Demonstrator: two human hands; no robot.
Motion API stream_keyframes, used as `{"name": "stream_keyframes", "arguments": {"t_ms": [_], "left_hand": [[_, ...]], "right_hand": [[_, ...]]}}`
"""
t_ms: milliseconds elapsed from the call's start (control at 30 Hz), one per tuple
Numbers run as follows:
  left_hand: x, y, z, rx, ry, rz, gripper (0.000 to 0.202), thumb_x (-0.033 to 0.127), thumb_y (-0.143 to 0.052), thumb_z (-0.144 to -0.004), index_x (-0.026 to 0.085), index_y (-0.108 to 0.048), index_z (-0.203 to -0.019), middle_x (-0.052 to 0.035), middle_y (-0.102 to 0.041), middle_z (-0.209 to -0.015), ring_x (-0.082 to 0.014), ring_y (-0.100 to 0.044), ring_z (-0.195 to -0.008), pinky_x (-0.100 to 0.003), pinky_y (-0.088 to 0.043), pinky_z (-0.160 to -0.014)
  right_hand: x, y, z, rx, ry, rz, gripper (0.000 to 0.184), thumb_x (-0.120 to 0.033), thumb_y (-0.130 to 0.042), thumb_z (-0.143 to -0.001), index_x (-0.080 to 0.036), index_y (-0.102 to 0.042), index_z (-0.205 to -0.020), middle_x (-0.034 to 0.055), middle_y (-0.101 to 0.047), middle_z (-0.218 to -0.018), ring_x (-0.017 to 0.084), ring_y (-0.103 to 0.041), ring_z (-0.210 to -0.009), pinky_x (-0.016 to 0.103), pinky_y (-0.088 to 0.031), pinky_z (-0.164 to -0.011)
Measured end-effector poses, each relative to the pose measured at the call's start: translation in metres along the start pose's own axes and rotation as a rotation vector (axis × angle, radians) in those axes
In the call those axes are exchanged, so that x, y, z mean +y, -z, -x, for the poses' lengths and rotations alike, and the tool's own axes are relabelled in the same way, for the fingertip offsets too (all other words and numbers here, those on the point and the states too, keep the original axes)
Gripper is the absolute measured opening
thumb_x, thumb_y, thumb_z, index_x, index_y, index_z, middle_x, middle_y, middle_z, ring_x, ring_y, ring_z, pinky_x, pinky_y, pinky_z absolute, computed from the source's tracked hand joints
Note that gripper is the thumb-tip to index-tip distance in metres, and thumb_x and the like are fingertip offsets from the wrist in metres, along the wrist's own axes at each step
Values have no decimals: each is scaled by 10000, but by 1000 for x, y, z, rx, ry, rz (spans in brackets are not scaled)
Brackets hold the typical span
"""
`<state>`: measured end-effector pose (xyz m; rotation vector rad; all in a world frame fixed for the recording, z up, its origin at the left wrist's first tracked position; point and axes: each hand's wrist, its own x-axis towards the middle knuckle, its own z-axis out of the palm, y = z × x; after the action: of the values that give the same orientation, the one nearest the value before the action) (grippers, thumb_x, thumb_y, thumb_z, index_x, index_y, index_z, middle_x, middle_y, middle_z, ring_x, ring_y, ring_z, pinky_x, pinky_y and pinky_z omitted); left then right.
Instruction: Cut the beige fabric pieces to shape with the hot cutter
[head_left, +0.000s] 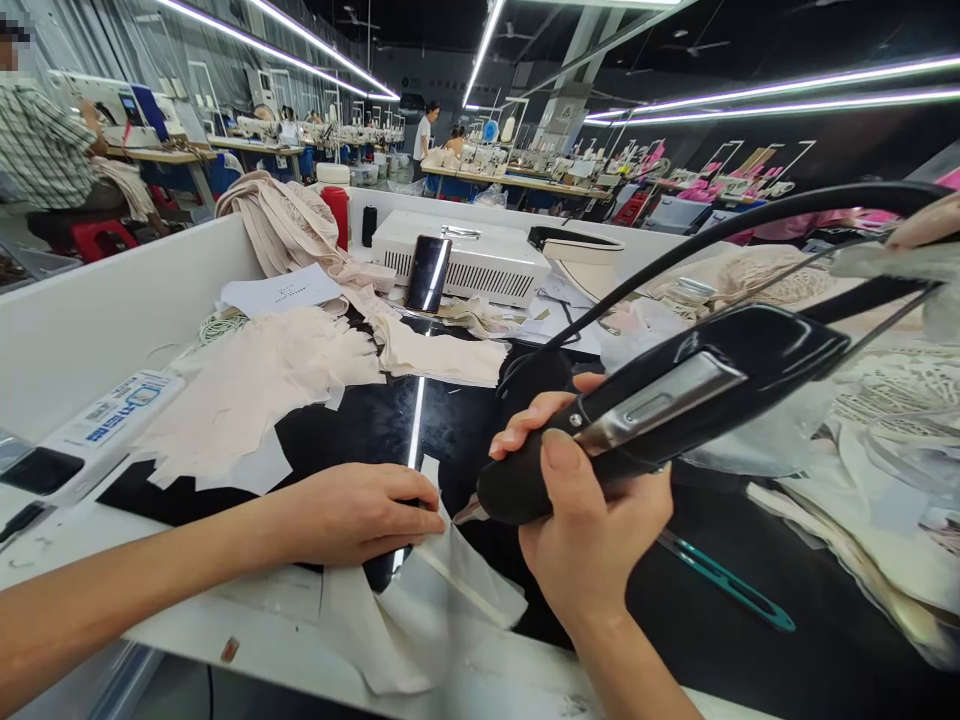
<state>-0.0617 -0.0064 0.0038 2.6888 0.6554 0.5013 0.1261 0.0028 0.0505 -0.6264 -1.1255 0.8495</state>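
My right hand (592, 520) is wrapped around a black hand-held tool (675, 400) with a metal plate on its side and a thick black cable rising from its back. The tool's pointed tip (469, 512) touches a thin sheer fabric piece (450, 580) on the glossy black work surface (750, 640). My left hand (360, 512) lies palm down on that fabric just left of the tip, fingers curled together and pressing it flat.
Cut beige fabric pieces (255, 390) lie at the left, a folded stack (442, 355) behind. A phone (427, 272) leans on a white box (480, 260). Teal-handled snips (727, 580) lie at the right beside lace fabric (892, 400). Other people sit at sewing tables far off.
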Motion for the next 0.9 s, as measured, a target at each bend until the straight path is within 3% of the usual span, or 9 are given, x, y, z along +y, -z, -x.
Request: {"name": "stream_keyframes", "arguments": {"t_ms": [633, 900], "left_hand": [[0, 0, 1, 14, -1, 29, 286, 193, -422, -1035, 185, -619, -1242, -111, -652, -1237, -220, -611, -1158, -312, -504, -1002], [-1, -2, 3, 42, -1, 47, 292, 169, -444, -1021, 177, -629, -1248, -113, -652, -1248, -216, -617, -1164, -311, -509, -1014]], "right_hand": [[8, -9, -11, 50, 47, -4, 332, -243, -737, -797, -250, -554, -1074, -48, -629, -797, 120, -600, -602, 290, -528, -583], [14, -11, -9, -13, 66, 21, 196, -208, -694, -840, -251, -554, -970, -59, -650, -800, 107, -608, -582, 288, -538, -580]]}}
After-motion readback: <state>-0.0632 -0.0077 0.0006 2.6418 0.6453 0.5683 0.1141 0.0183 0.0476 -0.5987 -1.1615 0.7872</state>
